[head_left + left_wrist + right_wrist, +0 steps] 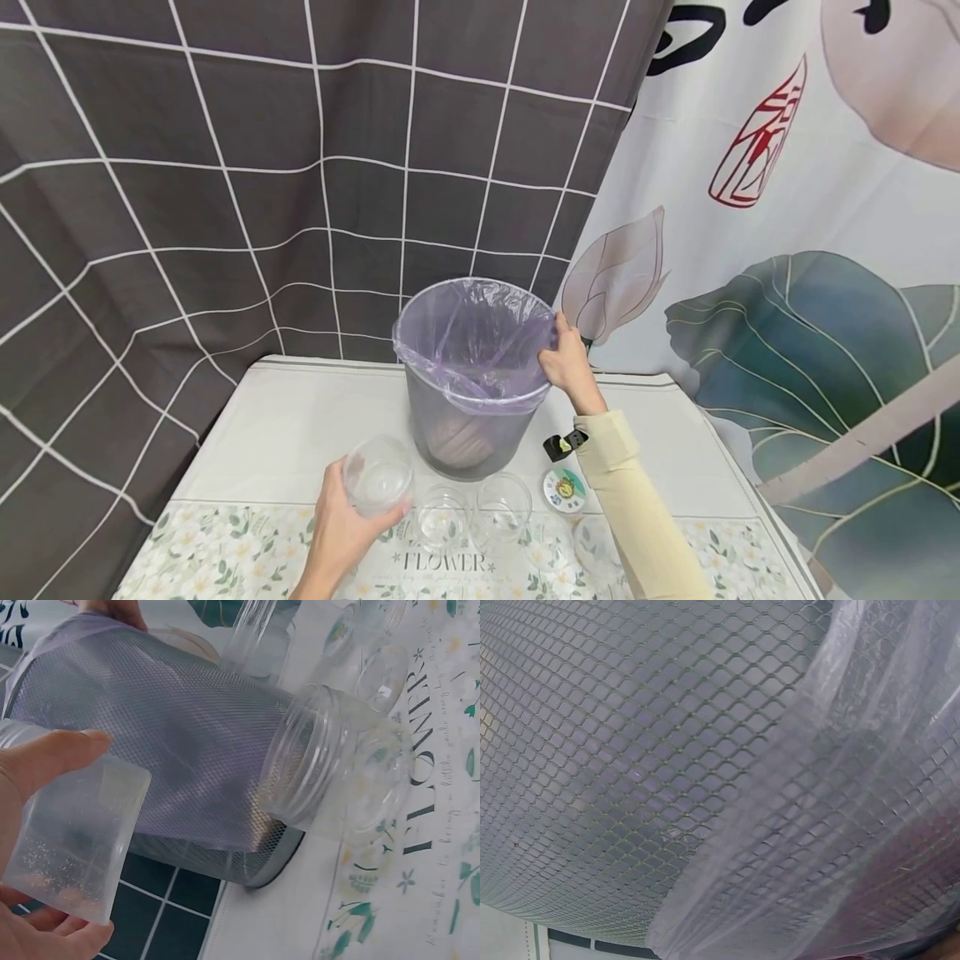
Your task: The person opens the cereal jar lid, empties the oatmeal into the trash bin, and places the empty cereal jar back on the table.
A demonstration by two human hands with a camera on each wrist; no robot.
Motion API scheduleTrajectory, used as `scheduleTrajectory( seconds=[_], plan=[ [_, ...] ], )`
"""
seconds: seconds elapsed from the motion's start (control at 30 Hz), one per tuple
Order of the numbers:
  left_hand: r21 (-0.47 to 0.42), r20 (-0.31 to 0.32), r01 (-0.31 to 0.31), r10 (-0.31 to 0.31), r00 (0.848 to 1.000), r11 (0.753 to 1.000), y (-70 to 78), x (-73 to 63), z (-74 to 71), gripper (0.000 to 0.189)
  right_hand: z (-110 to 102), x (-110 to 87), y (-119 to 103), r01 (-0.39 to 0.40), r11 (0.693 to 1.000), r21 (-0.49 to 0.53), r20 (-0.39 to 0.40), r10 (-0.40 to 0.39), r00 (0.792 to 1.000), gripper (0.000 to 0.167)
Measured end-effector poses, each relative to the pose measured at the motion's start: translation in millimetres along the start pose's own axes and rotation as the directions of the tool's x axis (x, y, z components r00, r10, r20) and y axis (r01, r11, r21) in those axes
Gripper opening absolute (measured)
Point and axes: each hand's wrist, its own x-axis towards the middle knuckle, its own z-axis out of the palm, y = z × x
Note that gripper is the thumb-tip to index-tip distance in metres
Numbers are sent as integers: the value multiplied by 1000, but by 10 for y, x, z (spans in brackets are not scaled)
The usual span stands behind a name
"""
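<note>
My left hand [337, 529] holds a clear plastic jar [378, 477] around its side, in front and left of a grey mesh waste bin [465, 437]. In the left wrist view the thumb and fingers grip the jar [90, 825] from opposite sides, and small specks show on its wall. A thin purple bag [480, 342] lines the bin and folds over its rim. On the right side of that rim, my right hand [572, 364] grips the edge and the bag. Up close, the right wrist view shows the mesh [667, 727] and the bag's folded edge [742, 847].
Clear jars [442, 518] stand before the bin, another jar [596, 542] partly behind the right sleeve. A round printed disc [564, 490] lies beside the right forearm. The table [292, 417] has a floral cloth; a dark grid curtain [360, 200] hangs behind.
</note>
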Motion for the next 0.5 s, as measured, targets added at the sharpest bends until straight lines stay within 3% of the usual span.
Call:
scheduleTrajectory(
  seconds=[0.2, 0.5],
  plan=[
    [9, 27, 32, -33, 999, 999, -63, -39, 23, 104, -11, 0, 6, 3, 1000, 9, -8, -3, 1000, 83],
    [52, -5, 20, -19, 1000, 998, -207, -108, 114, 102, 0, -14, 9, 13, 1000, 15, -7, -13, 1000, 82]
  ],
)
